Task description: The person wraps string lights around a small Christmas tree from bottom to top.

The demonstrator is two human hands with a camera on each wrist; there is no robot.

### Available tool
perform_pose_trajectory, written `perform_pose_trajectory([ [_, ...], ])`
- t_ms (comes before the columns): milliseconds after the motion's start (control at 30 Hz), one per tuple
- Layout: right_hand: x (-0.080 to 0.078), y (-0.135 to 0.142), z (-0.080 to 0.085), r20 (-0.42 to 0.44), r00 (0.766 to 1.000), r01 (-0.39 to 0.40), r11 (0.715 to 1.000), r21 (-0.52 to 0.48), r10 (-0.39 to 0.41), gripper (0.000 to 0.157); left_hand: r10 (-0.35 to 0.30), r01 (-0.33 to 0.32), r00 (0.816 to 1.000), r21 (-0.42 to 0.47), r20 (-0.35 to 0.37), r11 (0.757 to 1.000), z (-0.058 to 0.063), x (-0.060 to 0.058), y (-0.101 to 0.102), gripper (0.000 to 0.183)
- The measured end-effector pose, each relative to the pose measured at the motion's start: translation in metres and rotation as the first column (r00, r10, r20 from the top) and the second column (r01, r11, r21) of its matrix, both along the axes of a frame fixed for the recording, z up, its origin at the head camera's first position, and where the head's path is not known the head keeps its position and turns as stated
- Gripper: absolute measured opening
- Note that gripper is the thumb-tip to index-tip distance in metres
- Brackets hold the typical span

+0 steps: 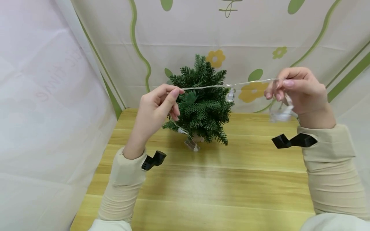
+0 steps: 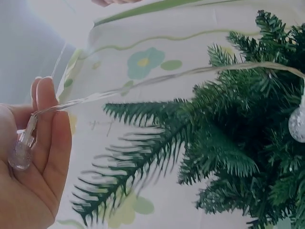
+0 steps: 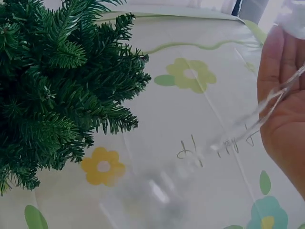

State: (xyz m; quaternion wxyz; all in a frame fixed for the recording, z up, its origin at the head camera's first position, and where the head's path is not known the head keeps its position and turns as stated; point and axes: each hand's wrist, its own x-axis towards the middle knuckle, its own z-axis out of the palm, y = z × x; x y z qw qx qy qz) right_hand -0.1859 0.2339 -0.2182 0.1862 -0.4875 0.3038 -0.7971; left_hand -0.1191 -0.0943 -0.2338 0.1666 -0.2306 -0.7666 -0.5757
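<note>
A string of lights with clear bulbs runs nearly straight between my two hands, in front of a small green artificial Christmas tree. My left hand pinches the wire between thumb and forefinger at the tree's left side. One bulb lies against its palm. Below it the wire sags to another bulb and a clear box by the tree's base. My right hand pinches the other end, right of the tree, with blurred clear bulbs dangling under it. Another bulb hangs mid-span.
The tree stands at the back of a wooden table. Behind it hangs a white cloth backdrop with printed flowers and green lines. A white cloth wall borders the left side. Black camera mounts stick out from both sleeves.
</note>
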Motion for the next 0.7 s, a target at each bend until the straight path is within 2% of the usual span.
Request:
perform_pose_trajectory([
  [133,-0.007,0.005,-0.007,-0.048,0.998,0.044,0.999,0.006,-0.043,0.039,0.04,-0.044,0.997,0.065,0.066,0.997,-0.002,-0.004,-0.007,0.023],
  [267,-0.009,0.005,-0.009,-0.081,0.995,0.053,0.998,0.036,-0.05,0.039,0.065,-0.075,0.992,0.098,0.104,0.992,-0.004,-0.007,-0.011,0.024],
  [400,-0.012,0.003,-0.009,-0.123,0.992,0.033,0.997,0.072,-0.024,0.041,0.097,-0.108,0.99,0.114,0.102,0.988,-0.006,-0.009,-0.014,0.026],
  [600,-0.016,0.004,-0.011,-0.175,0.983,0.083,0.985,0.153,-0.055,0.049,0.133,-0.147,0.987,0.166,0.094,0.975,-0.009,-0.009,-0.017,0.024],
  [700,-0.019,0.005,-0.013,-0.195,0.98,0.073,0.983,0.167,-0.039,0.049,0.163,-0.174,0.984,0.188,0.069,0.967,-0.01,-0.008,-0.017,0.023],
])
